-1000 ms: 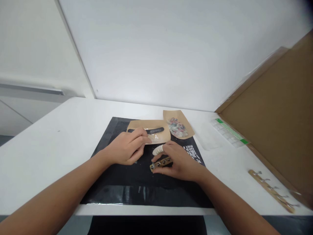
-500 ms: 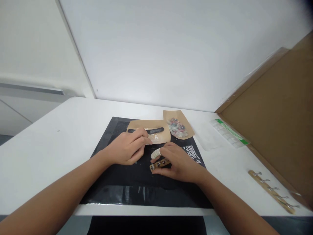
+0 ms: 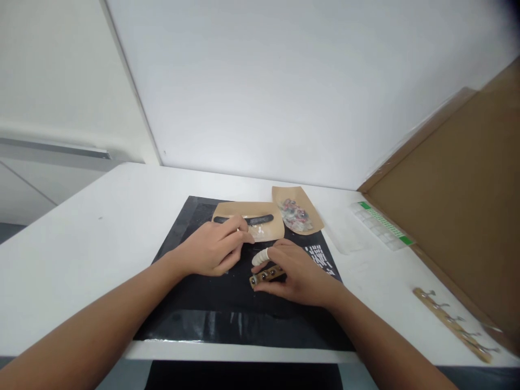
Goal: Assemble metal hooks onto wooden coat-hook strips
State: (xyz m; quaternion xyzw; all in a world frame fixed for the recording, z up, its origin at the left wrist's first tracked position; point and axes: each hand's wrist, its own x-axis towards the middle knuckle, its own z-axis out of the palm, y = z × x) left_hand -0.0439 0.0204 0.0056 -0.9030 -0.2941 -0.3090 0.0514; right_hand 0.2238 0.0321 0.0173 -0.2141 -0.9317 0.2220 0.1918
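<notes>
My left hand point(image 3: 221, 244) is closed at the near edge of a brown paper tray point(image 3: 268, 212), its fingertips pinched together; whatever they hold is too small to make out. Inside that tray lie a dark, slightly curved strip point(image 3: 261, 219) and small clear or white bits. My right hand point(image 3: 298, 271) grips a short wooden strip point(image 3: 260, 279) set with a row of shiny round metal pieces, low over the black mat point(image 3: 227, 314). A white finger cot point(image 3: 260, 256) covers one of its fingers.
A second paper tray point(image 3: 312, 206) holds small clear packets with red and dark bits. White small labels point(image 3: 319, 254) lie on the mat's right side. Further right are a clear compartment box point(image 3: 379, 225) with a green-edged label, a wooden strip with metal knobs point(image 3: 450, 325), and a cardboard wall point(image 3: 459, 179).
The whole view has shifted slightly, with things sitting a little lower in the picture. Both hands keep nearly the same place and grip.
</notes>
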